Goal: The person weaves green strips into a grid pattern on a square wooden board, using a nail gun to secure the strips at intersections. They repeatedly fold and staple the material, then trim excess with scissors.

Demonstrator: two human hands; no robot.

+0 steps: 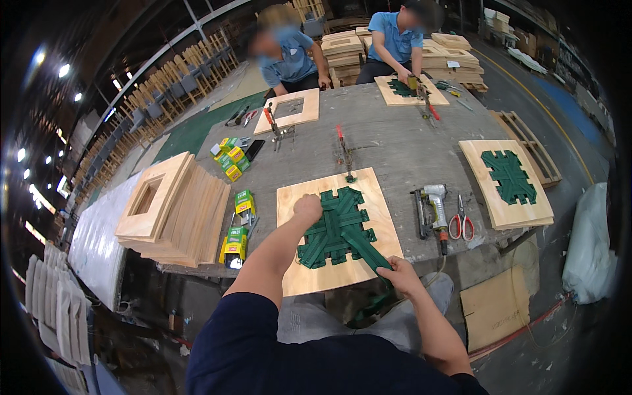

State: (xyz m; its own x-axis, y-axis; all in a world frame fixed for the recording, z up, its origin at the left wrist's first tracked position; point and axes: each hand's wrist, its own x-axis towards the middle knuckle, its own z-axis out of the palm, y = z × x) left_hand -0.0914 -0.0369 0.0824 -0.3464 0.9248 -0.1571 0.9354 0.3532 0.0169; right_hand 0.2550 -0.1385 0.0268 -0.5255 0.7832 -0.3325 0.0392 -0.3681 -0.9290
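A square plywood panel (296, 283) lies in front of me on the workbench. Green webbing straps (339, 227) cross over its middle, their short ends sticking out all round. My right hand (403, 276) pinches a long loose strap (365, 250) near the panel's right front corner and holds it stretched from the woven middle; its tail hangs below the bench edge. My left hand (308, 209) is closed in a fist at the upper left edge of the webbing; what its fingers hold, if anything, is hidden. A clamp with a red handle (342, 141) stands at the panel's far edge.
Right of the panel lie a staple gun (433, 209), red-handled scissors (461, 220) and a finished webbed panel (490, 197). To the left are a stack of plywood frames (191, 217) and yellow-green boxes (235, 243). Two co-workers in blue shirts (398, 43) sit across the bench.
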